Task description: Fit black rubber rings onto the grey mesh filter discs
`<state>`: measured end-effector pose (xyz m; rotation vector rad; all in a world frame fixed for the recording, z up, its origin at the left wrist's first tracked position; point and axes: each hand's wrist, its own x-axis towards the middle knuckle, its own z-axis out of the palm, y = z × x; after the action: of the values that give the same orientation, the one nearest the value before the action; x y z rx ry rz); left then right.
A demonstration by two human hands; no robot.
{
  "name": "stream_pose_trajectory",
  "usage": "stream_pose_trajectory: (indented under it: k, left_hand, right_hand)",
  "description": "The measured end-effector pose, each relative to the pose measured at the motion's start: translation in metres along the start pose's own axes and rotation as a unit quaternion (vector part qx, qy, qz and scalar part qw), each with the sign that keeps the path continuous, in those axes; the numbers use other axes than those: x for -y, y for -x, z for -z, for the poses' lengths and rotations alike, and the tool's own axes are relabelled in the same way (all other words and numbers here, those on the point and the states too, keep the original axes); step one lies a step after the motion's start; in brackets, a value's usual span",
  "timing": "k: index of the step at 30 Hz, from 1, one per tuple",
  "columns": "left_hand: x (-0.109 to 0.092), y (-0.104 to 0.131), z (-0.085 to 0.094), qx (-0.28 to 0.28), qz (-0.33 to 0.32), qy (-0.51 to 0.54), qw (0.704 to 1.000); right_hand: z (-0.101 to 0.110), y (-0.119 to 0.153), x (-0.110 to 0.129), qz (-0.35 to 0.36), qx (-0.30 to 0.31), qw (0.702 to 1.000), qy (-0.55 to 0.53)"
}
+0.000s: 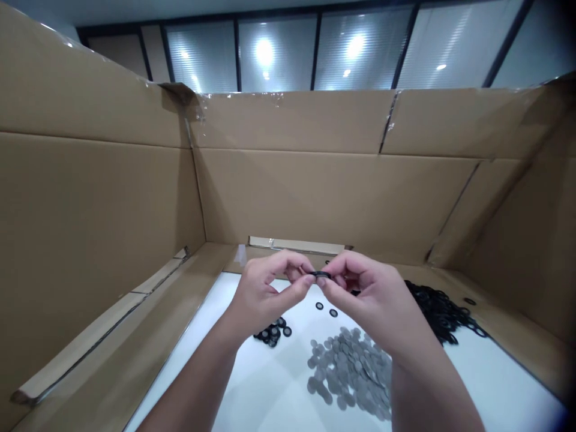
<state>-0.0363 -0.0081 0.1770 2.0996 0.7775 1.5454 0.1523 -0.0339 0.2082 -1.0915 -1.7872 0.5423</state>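
My left hand (270, 287) and my right hand (365, 288) meet over the far part of the white surface, and both pinch one small black ring (320, 274) between thumb and fingers. It is seen nearly edge-on, so whether anything sits inside it is hard to tell. Below my right hand spreads a heap of small grey discs (348, 366). Beyond my right forearm lies a pile of black rings (443, 312), partly hidden by the arm. Beside my left wrist is a small cluster of black rings with grey centres (272, 332).
Two separate rings with light centres (333, 312) rest between the heaps on the white surface (261, 384). Tall cardboard walls (288, 198) stand at the back, left and right. A single black ring (469, 301) lies on the cardboard at right.
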Motion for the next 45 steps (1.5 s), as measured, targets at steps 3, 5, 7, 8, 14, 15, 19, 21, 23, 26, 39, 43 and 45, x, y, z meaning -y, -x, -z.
stream_pose_trajectory:
  k: [3,5,7,8,14,15,19,21,23,26,39,43,45]
  left_hand:
    - [-0.003,-0.003,0.006,0.052,-0.003,-0.020,0.998]
    - [-0.004,-0.005,0.009,0.069,-0.003,-0.022,0.997]
    - [-0.005,-0.005,0.011,0.067,0.010,-0.008,0.998]
    - [-0.005,-0.006,0.011,0.059,0.024,0.010,0.998]
    - [-0.008,-0.005,0.009,0.000,0.104,0.162,0.981]
    - [-0.007,-0.005,0.009,0.001,0.099,0.161,0.982]
    - [-0.004,-0.004,0.008,0.021,0.055,0.084,0.995]
    - [-0.003,-0.003,0.007,0.037,0.041,0.048,0.997]
    - [-0.004,-0.002,0.006,0.049,0.029,0.026,0.998]
    - [-0.005,-0.002,0.003,0.050,0.017,0.006,0.999]
    - [-0.010,-0.004,0.014,0.094,0.014,-0.042,0.995]
    - [-0.009,-0.004,0.016,0.072,0.053,0.021,0.996]
    - [-0.008,-0.004,0.013,0.020,0.088,0.102,0.991]
  right_hand:
    - [0.002,0.001,-0.004,-0.016,0.024,1.000,0.011]
    - [0.001,0.000,-0.006,-0.014,0.041,0.999,0.023]
    - [-0.001,-0.001,-0.006,-0.007,0.050,0.999,0.022]
    - [-0.003,-0.002,-0.006,-0.004,0.043,0.999,0.012]
    - [-0.021,-0.010,-0.013,0.043,-0.036,0.991,-0.117]
    - [-0.023,-0.010,-0.014,0.046,-0.036,0.990,-0.126]
    - [-0.024,-0.008,-0.010,0.019,-0.037,0.994,-0.104]
    - [-0.021,-0.006,-0.006,0.011,-0.051,0.996,-0.078]
    - [-0.018,-0.005,-0.003,0.014,-0.053,0.998,-0.043]
    - [-0.015,-0.003,-0.001,0.022,-0.048,0.999,-0.009]
    - [0.001,0.001,-0.003,0.031,0.029,0.998,0.046]
    - [-0.004,-0.003,-0.004,0.027,0.026,0.999,0.016]
    - [-0.011,-0.005,-0.007,0.039,-0.011,0.999,-0.023]
